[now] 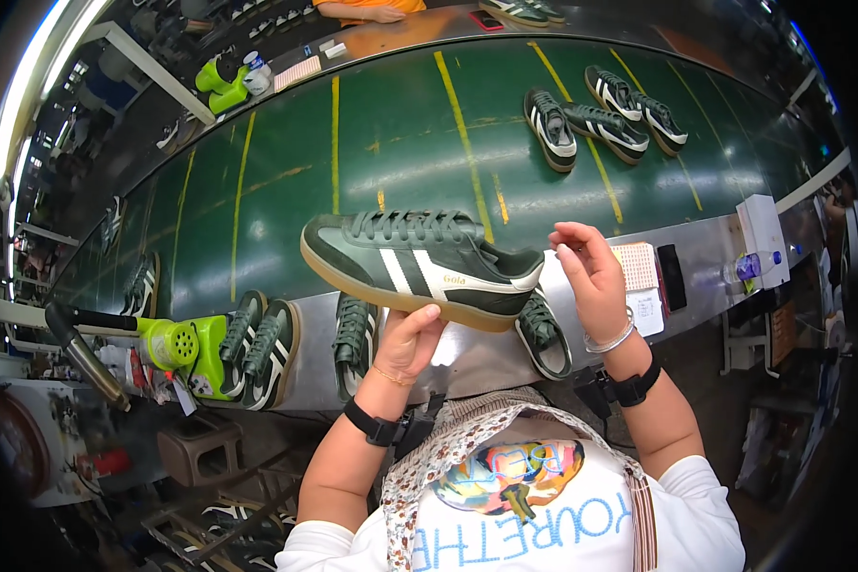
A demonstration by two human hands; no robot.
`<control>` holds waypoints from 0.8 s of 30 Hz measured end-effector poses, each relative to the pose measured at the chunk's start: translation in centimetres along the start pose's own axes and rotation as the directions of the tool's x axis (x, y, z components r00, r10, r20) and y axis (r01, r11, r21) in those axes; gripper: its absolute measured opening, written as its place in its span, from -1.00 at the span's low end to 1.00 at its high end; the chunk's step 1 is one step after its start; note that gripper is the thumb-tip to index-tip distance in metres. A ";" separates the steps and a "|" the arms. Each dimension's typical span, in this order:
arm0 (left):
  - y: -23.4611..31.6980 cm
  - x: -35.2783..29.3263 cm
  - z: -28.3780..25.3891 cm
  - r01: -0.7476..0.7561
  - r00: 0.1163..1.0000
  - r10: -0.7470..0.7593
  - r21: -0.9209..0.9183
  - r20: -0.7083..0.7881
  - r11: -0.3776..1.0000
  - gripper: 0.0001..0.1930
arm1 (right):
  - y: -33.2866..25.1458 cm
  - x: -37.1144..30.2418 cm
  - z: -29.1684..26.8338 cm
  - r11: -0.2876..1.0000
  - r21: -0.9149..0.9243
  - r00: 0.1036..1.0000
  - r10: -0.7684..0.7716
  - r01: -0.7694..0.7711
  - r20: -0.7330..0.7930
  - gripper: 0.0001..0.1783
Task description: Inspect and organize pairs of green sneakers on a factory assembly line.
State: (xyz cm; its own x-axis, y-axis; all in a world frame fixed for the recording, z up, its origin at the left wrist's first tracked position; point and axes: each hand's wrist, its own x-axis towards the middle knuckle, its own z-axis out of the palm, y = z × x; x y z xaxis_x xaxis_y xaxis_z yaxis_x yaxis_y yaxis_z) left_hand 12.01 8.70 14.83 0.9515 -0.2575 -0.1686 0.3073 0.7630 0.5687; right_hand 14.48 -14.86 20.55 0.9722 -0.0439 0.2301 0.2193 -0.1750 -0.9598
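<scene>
A dark green sneaker (381, 248) with white stripes and a gum sole is held up sideways in front of me, toe to the left. My left hand (409, 345) is closed around its sole from beneath. Just beyond the heel, my right hand (596, 278) is raised and apart from the shoe, its fingers loosely bent and nothing visible in them. Under the held shoe, one similar sneaker (355, 345) stands near my left wrist. Another sneaker (543, 336) lies to the right, partly hidden by the held one.
A green belt (286, 210) with yellow lines crosses ahead, with several sneakers (550, 129) at its far right. On the left are a pair of sneakers (272, 353), a lime-green device (170, 343) and a metal nozzle (100, 372). A notepad (636, 267) and plastic bottle (748, 267) sit right.
</scene>
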 end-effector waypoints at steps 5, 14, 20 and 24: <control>0.0 0.6 0.6 0.007 1.000 -0.008 0.028 0.019 1.000 -0.50 | -3.0 1.7 4.2 0.994 -0.024 0.979 0.111 -0.108 0.173 -0.61; 0.4 1.1 2.6 0.026 1.000 -0.018 0.386 -0.025 0.922 -0.40 | -0.9 1.1 5.0 0.713 0.485 0.859 0.466 -0.506 0.211 -0.37; 0.2 1.2 2.8 0.028 0.998 0.004 0.497 -0.064 0.868 -0.36 | -1.0 -0.2 5.0 0.828 0.405 0.904 0.428 -0.387 -0.011 -0.51; -0.4 2.4 3.9 0.074 0.997 -0.070 0.421 -0.026 0.904 -0.36 | -1.3 -0.3 2.8 0.730 0.530 0.873 0.486 -0.432 0.044 -0.48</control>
State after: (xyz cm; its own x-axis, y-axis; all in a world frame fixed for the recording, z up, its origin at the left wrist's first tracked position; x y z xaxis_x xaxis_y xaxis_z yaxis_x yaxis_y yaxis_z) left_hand 14.11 5.50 17.32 0.9278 -0.2946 -0.2289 0.3410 0.4206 0.8407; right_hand 14.16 -11.85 21.33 0.9588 -0.0804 -0.2723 -0.2167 0.4123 -0.8849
